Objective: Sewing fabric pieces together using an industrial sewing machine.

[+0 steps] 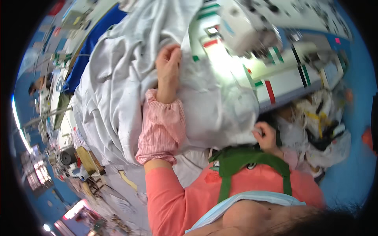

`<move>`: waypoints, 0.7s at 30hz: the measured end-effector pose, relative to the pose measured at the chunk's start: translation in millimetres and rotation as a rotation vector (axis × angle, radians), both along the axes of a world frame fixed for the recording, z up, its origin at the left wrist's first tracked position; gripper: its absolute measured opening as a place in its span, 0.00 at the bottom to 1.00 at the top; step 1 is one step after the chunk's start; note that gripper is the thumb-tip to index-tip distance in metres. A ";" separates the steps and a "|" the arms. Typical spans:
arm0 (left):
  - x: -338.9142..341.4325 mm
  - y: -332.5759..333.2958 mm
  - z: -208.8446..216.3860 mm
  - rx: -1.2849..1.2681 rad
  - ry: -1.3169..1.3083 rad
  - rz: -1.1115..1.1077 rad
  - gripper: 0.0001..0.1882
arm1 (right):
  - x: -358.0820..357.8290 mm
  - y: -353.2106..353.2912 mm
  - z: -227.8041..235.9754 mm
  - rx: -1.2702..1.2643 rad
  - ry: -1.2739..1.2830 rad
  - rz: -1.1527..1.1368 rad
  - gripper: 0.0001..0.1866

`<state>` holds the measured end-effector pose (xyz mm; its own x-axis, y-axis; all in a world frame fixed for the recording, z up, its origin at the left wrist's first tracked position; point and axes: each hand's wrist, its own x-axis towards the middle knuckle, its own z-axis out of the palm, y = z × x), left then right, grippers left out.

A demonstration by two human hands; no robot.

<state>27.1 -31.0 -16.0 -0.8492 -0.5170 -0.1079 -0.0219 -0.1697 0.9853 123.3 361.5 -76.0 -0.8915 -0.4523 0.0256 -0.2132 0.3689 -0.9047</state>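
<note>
The left hand [169, 65], fingers curled together, rests on white cloth [112, 98] beside the sewing machine [240, 29], seemingly to steady the folds. The right hand [268, 137] curls at the cloth's edge, perhaps pinching; I cannot tell.

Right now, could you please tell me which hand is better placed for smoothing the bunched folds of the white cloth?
Probably the left hand: it is among the folds of the white cloth, while the right hand is at the cloth's edge, near the green apron.

Harsh glare beneath sewing machine [242, 29]; soft blur; rim bent, black.
</note>
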 end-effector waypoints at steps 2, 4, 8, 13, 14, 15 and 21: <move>-1.4 30.5 15.5 -0.967 0.206 0.143 0.11 | 2.3 0.1 6.3 0.021 -0.009 -0.067 0.16; 7.9 40.7 29.5 -1.359 0.428 -0.065 0.14 | 4.4 2.8 4.2 -0.012 -0.150 -0.058 0.16; 42.8 68.3 28.9 -1.327 0.136 -0.617 0.17 | 12.9 3.2 4.9 -0.123 -0.191 -0.086 0.17; 110.4 76.8 14.1 -1.645 -0.034 -0.541 0.27 | 20.3 6.7 3.2 -0.336 -0.234 -0.091 0.22; 121.4 69.2 6.2 -1.607 -0.056 -0.427 0.27 | 20.8 6.8 3.1 -0.378 -0.263 -0.062 0.23; 130.6 62.6 0.0 -1.558 -0.077 -0.315 0.26 | 22.0 8.5 5.2 -0.380 -0.269 -0.072 0.23; 122.4 58.6 5.8 -1.591 -0.077 -0.274 0.23 | 18.9 15.8 -8.6 -0.336 -0.595 0.087 0.15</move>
